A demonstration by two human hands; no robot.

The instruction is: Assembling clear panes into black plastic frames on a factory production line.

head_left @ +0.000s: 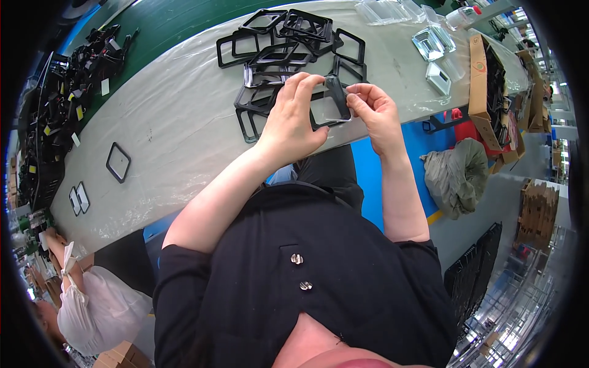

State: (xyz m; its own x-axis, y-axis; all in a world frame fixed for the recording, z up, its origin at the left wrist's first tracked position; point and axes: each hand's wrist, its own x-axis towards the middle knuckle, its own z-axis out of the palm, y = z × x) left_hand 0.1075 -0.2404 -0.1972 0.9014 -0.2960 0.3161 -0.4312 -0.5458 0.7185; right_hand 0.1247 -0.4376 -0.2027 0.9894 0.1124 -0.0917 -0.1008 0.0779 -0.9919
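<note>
Both hands hold one black square frame [336,92] with a clear pane in it, raised just above the table's near edge. My left hand [293,116] grips its left side, fingers curled over the top edge. My right hand [375,110] pinches its right edge, with a thin clear film edge showing below the fingers. Right behind the hands lies a pile of several black square frames [282,49] on the plastic-covered grey table [184,116].
A single black frame [118,162] and two small dark plates [78,199] lie at the table's left. Clear plastic trays [432,44] sit at the far right beside an open cardboard box [488,92]. A grey sack [457,175] sits on the floor. Another person [80,300] is at lower left.
</note>
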